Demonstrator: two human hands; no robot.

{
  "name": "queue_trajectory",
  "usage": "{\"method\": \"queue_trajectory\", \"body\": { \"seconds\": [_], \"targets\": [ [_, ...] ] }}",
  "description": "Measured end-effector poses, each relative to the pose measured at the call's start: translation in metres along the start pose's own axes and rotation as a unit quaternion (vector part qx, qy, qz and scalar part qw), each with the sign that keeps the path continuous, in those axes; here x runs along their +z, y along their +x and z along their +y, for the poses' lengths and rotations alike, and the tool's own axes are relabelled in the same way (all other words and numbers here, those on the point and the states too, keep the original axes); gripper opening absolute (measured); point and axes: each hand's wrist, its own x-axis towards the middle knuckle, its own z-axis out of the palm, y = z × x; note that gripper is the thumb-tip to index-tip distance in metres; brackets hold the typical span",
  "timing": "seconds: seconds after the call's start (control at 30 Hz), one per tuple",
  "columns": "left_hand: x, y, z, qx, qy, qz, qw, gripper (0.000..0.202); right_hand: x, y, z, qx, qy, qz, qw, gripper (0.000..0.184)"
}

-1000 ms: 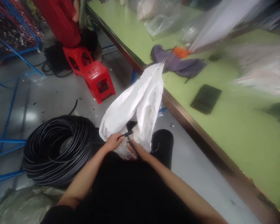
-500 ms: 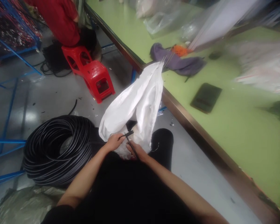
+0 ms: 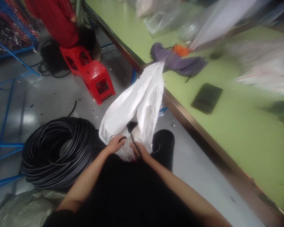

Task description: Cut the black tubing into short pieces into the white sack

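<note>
My left hand (image 3: 115, 144) is closed, pinching a short black strip (image 3: 123, 138) whose end sticks out past the fingers. Beside it, my right hand (image 3: 140, 150) grips dark scissors (image 3: 133, 138), their blades pointing up and away from me. The scissors and the strip are apart. Both hands are low over the mouth of a white woven sack (image 3: 125, 110), which stands between my legs with its top leaning on the table edge. Something black (image 3: 132, 126) shows inside the sack; its shape is unclear.
A big coil of black cable (image 3: 56, 154) lies on the floor at left. Red plastic stools (image 3: 98, 78) stand ahead, with a person in a red top (image 3: 59, 25) beyond. On the green table (image 3: 239, 135) are a dark flat tablet-like object (image 3: 207, 97) and a purple cloth (image 3: 177, 61).
The scissors have come off the black strip. The strip's longer end beyond my left fingers is gone, leaving a short stub. My hands have moved slightly apart.
</note>
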Motion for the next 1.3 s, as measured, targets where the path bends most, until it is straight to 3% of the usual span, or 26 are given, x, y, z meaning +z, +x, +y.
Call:
{"method": "queue_trajectory", "body": {
  "seconds": [0.13, 0.27, 0.33, 0.47, 0.57, 0.7, 0.87, 1.07, 1.3],
  "targets": [
    [0.012, -0.009, 0.006, -0.001, -0.005, -0.031, 1.0, 0.058, 0.001, 0.001, -0.005, 0.016, 0.109, -0.046, 0.993, 0.044],
    [0.016, -0.019, 0.008, 0.024, -0.004, -0.063, 0.998, 0.068, 0.0, 0.004, -0.002, -0.014, 0.114, -0.043, 0.992, 0.035],
    [0.012, -0.023, 0.007, 0.02, 0.02, -0.059, 0.998, 0.065, -0.004, 0.005, -0.002, -0.022, 0.114, -0.023, 0.993, 0.034],
    [-0.001, -0.029, 0.006, 0.02, 0.13, -0.023, 0.991, 0.031, -0.012, 0.008, -0.004, -0.012, 0.114, 0.015, 0.993, 0.039],
    [-0.007, -0.026, 0.006, 0.03, 0.169, 0.013, 0.985, 0.031, -0.013, 0.008, -0.006, -0.026, 0.107, 0.003, 0.994, 0.043],
    [-0.014, -0.015, 0.004, 0.019, 0.146, 0.064, 0.987, 0.034, -0.007, 0.001, 0.0, -0.042, 0.14, -0.025, 0.989, 0.046],
    [-0.017, -0.009, 0.006, 0.018, 0.131, 0.061, 0.989, 0.032, 0.001, -0.007, 0.005, -0.029, 0.045, -0.082, 0.995, 0.044],
    [-0.012, -0.013, 0.012, 0.02, 0.116, 0.025, 0.993, 0.033, 0.001, -0.006, -0.001, -0.037, -0.042, -0.074, 0.996, 0.038],
    [-0.015, -0.011, 0.011, 0.002, 0.099, 0.009, 0.995, 0.034, 0.0, -0.006, 0.0, -0.038, -0.072, -0.073, 0.994, 0.03]
  ]
}}
